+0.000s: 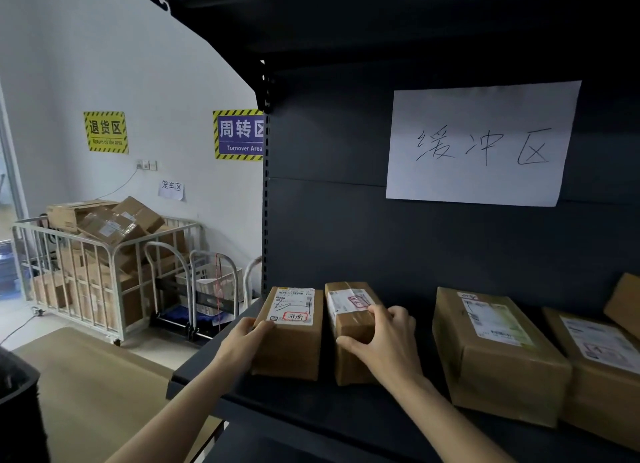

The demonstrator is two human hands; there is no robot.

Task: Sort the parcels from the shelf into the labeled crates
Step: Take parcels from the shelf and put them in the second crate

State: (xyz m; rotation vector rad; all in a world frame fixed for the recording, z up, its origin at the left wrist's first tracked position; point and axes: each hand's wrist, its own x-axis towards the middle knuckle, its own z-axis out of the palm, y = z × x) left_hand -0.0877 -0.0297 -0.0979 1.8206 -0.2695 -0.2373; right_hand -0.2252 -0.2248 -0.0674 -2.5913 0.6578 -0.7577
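Observation:
Several brown cardboard parcels lie in a row on a dark shelf (311,414). My left hand (242,341) grips the left side of the leftmost parcel (294,344), which bears a white label with a red stamp. My right hand (384,341) grips the front end of the narrow second parcel (349,310), fingers curled over its top. A larger parcel (498,355) sits further right, then another one (602,369) at the frame's edge, with a further parcel's corner (623,303) above it.
A white handwritten sign (485,143) hangs on the shelf's back panel. To the left stand a metal cage cart (114,265) full of boxes and a hand trolley (204,289). A black bin edge (17,393) shows at lower left.

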